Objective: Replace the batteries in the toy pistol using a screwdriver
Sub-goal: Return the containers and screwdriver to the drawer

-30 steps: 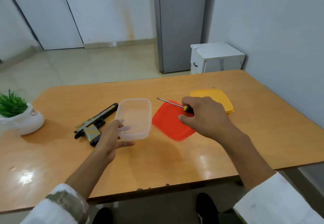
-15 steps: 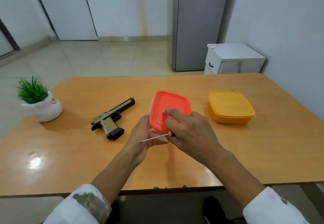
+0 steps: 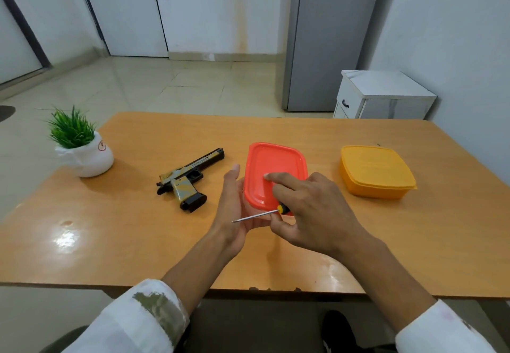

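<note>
The right hand (image 3: 311,214) is clamped on a small screwdriver (image 3: 262,213), whose yellow-and-black handle is pinched between thumb and curled fingers while the thin metal shaft points left, its tip over the palm of the left hand. The right forefinger is stretched forward and presses on the red lid (image 3: 273,170) of a container that stands on the tabletop (image 3: 124,228) in front of the person. The left hand (image 3: 234,206) stands on edge against the left side of that container, fingers straight and together, palm turned to the lid; it is spread flat along the side rather than closed round anything, and whether the palm actually touches the wall under the lid cannot be told. The toy pistol (image 3: 187,178) lies on its side on the tabletop just left of the left hand, apart from both hands, barrel aimed away and to the right, grip toward the near edge. A closed yellow container (image 3: 376,171) sits well to the right of the red-lidded one. A small green plant in a white pot (image 3: 82,148) stands near the far left corner of the tabletop. White sleeves show at both wrists at the bottom of the view.
</note>
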